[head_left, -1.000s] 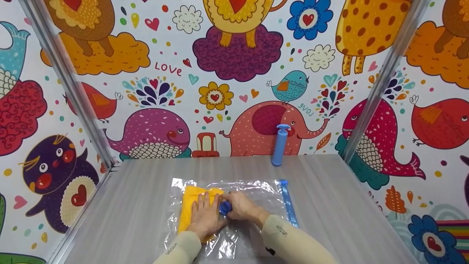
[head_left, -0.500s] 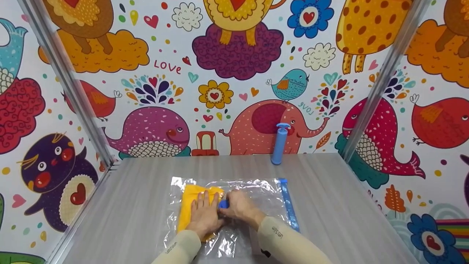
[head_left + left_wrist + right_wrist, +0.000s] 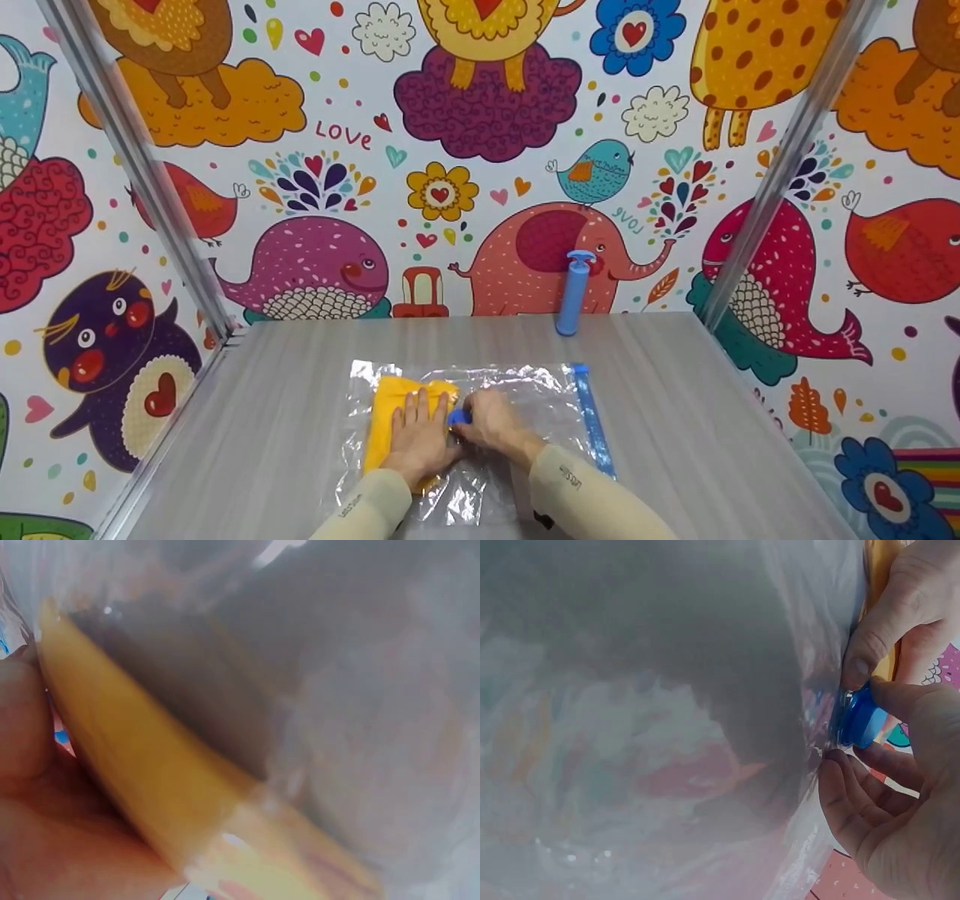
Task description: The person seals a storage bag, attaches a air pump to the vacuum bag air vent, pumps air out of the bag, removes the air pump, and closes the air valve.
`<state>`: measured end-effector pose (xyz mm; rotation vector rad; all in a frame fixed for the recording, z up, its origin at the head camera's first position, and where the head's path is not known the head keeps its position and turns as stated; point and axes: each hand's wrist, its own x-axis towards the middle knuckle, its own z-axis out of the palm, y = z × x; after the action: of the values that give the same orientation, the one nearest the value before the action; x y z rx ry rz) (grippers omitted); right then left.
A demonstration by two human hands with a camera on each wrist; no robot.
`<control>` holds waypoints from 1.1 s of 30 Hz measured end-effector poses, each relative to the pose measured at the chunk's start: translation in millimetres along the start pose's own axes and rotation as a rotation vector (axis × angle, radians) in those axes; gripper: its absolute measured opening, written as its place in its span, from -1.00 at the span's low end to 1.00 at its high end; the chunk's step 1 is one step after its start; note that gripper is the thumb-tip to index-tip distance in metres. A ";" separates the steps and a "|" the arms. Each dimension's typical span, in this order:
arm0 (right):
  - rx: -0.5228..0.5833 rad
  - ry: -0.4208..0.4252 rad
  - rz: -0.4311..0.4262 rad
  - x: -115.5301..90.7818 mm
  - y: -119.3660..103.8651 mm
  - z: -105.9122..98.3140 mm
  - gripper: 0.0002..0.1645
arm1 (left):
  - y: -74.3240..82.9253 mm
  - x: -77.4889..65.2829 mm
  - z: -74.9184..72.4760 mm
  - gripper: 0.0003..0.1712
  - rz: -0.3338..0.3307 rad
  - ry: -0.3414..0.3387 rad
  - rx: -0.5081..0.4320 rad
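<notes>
A clear plastic vacuum storage bag (image 3: 536, 420) with a blue zip edge (image 3: 592, 420) lies on the table. Inside its left part is a folded yellow cloth (image 3: 386, 420), also seen as a yellow band (image 3: 142, 757) in the left wrist view. My left hand (image 3: 421, 446) rests on the bag over the cloth, fingers spread and straight. Beside its thumb, my right hand (image 3: 491, 421) pinches the blue valve cap (image 3: 864, 720) between thumb and fingers. In the right wrist view the left thumb reaches close to that cap.
A blue hand pump (image 3: 572, 296) stands upright near the back of the table (image 3: 292, 397). Printed cartoon walls (image 3: 442, 90) rise behind and on both sides, with metal posts (image 3: 142, 165) at the corners.
My right hand has turned and shifted slightly at the valve cap, its fingers now covering more of it. The left hand stays in place on the cloth.
</notes>
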<state>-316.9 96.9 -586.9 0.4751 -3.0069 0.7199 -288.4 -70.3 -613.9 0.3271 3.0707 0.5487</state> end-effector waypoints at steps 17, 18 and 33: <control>-0.113 0.054 -0.172 21.9 44.5 40.5 -0.83 | 13.2 -9.2 -18.7 0.19 -0.049 -0.058 0.008; -0.119 0.068 -0.179 20.4 44.3 38.6 -0.84 | 13.6 -9.7 -19.4 0.20 -0.049 -0.058 0.014; -0.025 0.090 -0.056 -3.7 32.4 -38.8 -0.86 | 13.0 -8.1 -17.8 0.26 -0.056 -0.066 -0.025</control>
<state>-325.2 142.7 -566.8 0.5091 -2.9028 0.6805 -278.6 -66.1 -592.9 0.2529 2.9965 0.5625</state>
